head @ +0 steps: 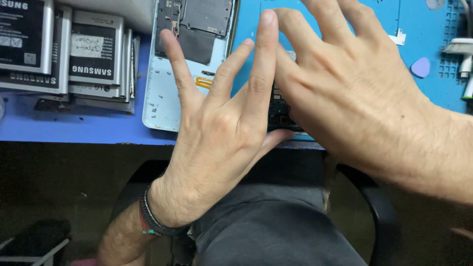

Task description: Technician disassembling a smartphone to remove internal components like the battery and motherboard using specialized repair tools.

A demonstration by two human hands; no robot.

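Left hand [217, 133] meets right hand [354, 93] (fingers splayed) over table edge [74, 133].

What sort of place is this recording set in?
Most likely a phone repair bench. An opened phone with its insides bared lies on a blue work mat, loose phone batteries are stacked beside it, and a pale plastic pick lies on the mat.
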